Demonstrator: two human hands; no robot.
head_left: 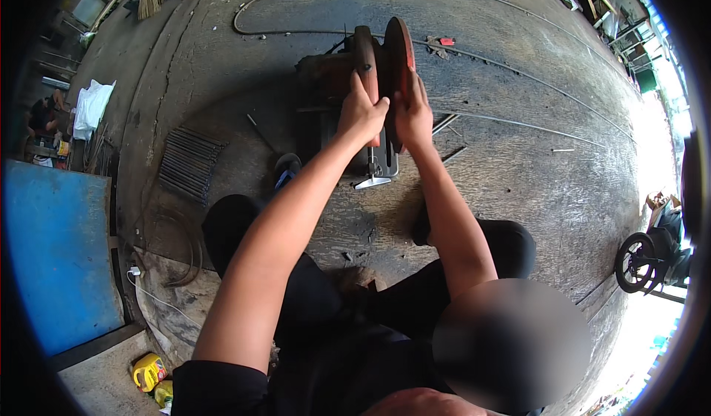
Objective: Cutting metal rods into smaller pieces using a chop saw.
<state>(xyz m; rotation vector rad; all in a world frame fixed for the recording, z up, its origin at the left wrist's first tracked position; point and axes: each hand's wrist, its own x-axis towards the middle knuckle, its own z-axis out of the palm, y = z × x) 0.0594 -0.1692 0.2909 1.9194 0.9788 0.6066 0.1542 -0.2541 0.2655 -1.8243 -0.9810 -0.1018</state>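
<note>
In front of me on the floor stands a chop saw (pixel 326 71) with a dark, worn body and a clamp with a metal screw handle (pixel 372 182) at its near end. My left hand (pixel 363 117) is closed round the lower part of its reddish blade guard (pixel 365 53). Just to the right, my right hand (pixel 413 120) grips a large round cutting disc (pixel 398 42), dark with a red face, seen nearly edge-on and upright. Whether the disc sits on the saw's spindle is hidden from me. Both my arms reach forward between my bent knees.
A row of dark metal rods (pixel 191 164) lies left of the saw. A long cable-like line (pixel 318 32) loops across the floor beyond it. A blue panel (pixel 59 245) and a yellow jug (pixel 149 371) are at the left; a motorcycle (pixel 644 260) stands far right.
</note>
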